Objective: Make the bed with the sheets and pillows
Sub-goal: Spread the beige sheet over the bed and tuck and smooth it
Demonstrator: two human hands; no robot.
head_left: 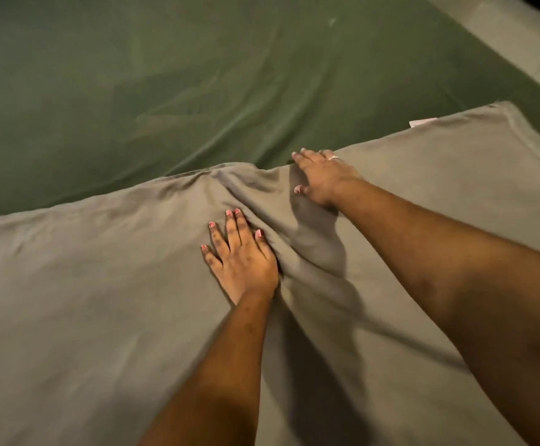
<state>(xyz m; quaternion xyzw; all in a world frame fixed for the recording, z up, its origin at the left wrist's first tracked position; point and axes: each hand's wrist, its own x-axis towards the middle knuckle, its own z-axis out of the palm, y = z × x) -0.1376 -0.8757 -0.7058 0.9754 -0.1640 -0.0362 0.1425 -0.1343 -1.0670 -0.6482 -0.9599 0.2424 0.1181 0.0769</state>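
A grey top sheet (pixel 101 300) covers the near part of the bed. Beyond its far edge a dark green fitted sheet (pixel 165 85) lies over the mattress. My left hand (pixel 241 255) rests flat on the grey sheet, fingers spread, beside a raised fold that runs up the middle. My right hand (pixel 321 177) lies palm down at the grey sheet's far edge, just right of the bunched crease. A ring shows on one finger. Neither hand grips the cloth. A small white tag (pixel 423 122) sticks out at the sheet's far right edge.
A pale strip of floor or bed edge (pixel 519 37) runs along the top right beyond the green sheet. No pillows are in view.
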